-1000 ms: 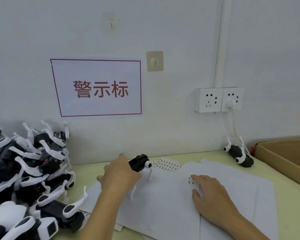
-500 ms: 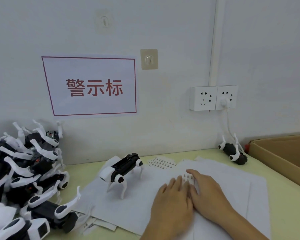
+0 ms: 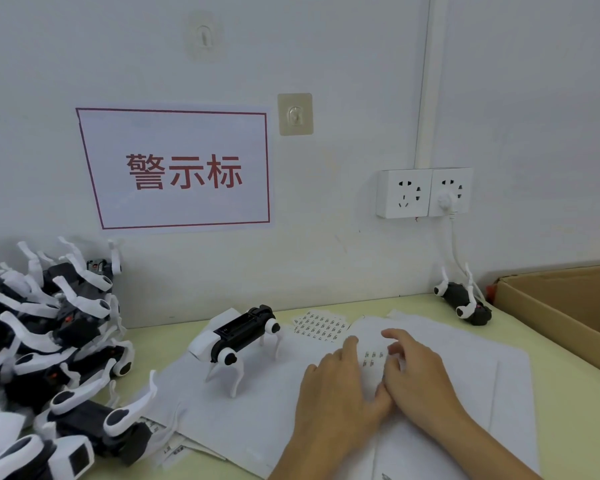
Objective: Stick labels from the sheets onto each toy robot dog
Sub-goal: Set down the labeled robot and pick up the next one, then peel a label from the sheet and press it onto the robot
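Far left of the fingers, a heap of toy robot dogs (image 3: 49, 344) lies tangled against the wall on the pale green tabletop (image 3: 568, 410). Nearer, just left of the left hand's fingertips, one toy robot dog (image 3: 238, 336) stands upright on white paper sheets (image 3: 257, 420). The left hand (image 3: 336, 400) lies flat on the sheet, its fingers (image 3: 349, 348) straight and released, holding nothing. Between the two hands' fingertips sits a small cluster of printed labels (image 3: 373, 358). The right hand (image 3: 418, 379) rests beside it, thumbs touching; its fingers (image 3: 397, 336) curl slightly over the labels, though whether they pinch one is too blurred to tell. Beyond the fingertips lies another label sheet (image 3: 321, 325). Far right of the fingers, a dog on its side (image 3: 465, 301) lies by the wall, near a cardboard box (image 3: 568, 306).
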